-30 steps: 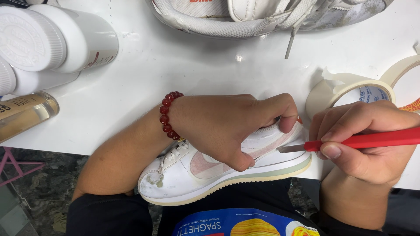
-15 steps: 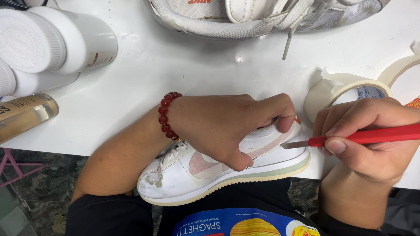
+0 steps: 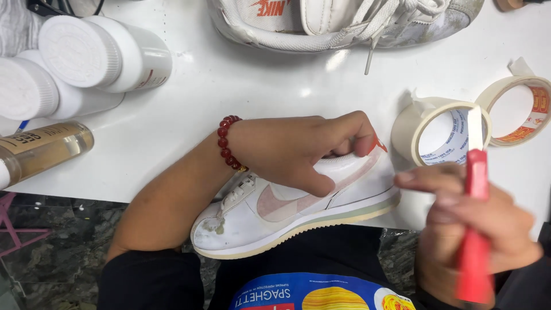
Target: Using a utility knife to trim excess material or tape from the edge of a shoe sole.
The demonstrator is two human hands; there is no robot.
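While we are looking down from the head camera, we are seeing the white desk [image 3: 258, 97] ending at a near edge that is running from the lower left toward the right, with a dark mottled floor [image 3: 51, 247] showing below it. A white sneaker with a pink side mark [image 3: 298, 209] is lying on its side across that edge, its scuffed toe hanging out over our lap and its heel resting on the desk. Bare white surface is lying open between the sneaker and a second, larger white sneaker [image 3: 344, 23] at the far edge. White plastic jars [image 3: 86, 57] and an amber bottle [image 3: 40, 149] are crowding the far left. Two rolls of masking tape [image 3: 442, 135] are sitting just right of the heel, the nearer one almost touching it.

Our left hand [image 3: 298, 149], with a red bead bracelet [image 3: 227, 143] at the wrist, is curling over the heel of the near sneaker, fingers bent and pressing down on the collar, thumb reaching down its side. Our right hand [image 3: 476, 224] is hovering apart from the shoe, near the lower right corner, fingers closing around a red-handled tool [image 3: 475, 229] that is standing nearly upright, its pale tip pointing up in front of the tape. This hand is blurred, so we cannot tell the finger placement exactly.
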